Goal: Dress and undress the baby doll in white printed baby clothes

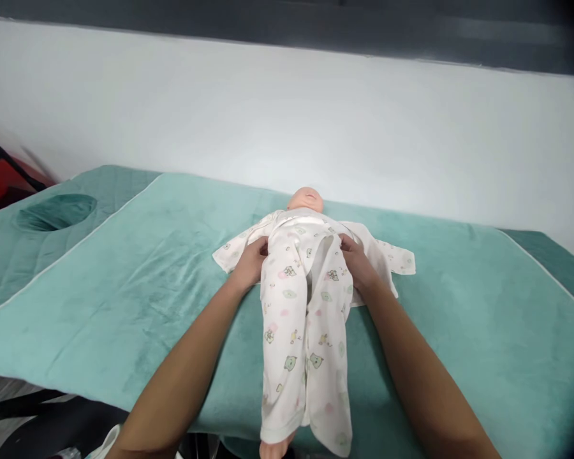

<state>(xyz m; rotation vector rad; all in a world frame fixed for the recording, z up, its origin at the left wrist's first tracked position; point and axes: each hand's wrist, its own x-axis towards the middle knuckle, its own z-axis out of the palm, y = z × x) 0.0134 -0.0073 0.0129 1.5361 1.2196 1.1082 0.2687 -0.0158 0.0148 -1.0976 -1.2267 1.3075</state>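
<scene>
A baby doll (pixel 307 199) lies on its back, head toward the wall, in white printed clothes. Its printed baby pants (pixel 287 319) reach down past the bed's near edge, and one bare foot (pixel 273 448) pokes out of a leg opening. The baby shirt (pixel 236 247) spreads out to both sides with its sleeves apart. At the left side of the waist, my left hand (pixel 253 260) is closed on the pants, its fingertips partly hidden. Opposite it, my right hand (pixel 357 260) grips the other side of the pants near the waist, beside the shirt's open flap.
A teal cover (pixel 124 306) is spread over the bed, with a round face hole (pixel 57 212) at the far left. Behind it stands a white wall (pixel 277 115). A red and black object (pixel 2 178) is at the left edge. Dark items lie below the bed at lower left.
</scene>
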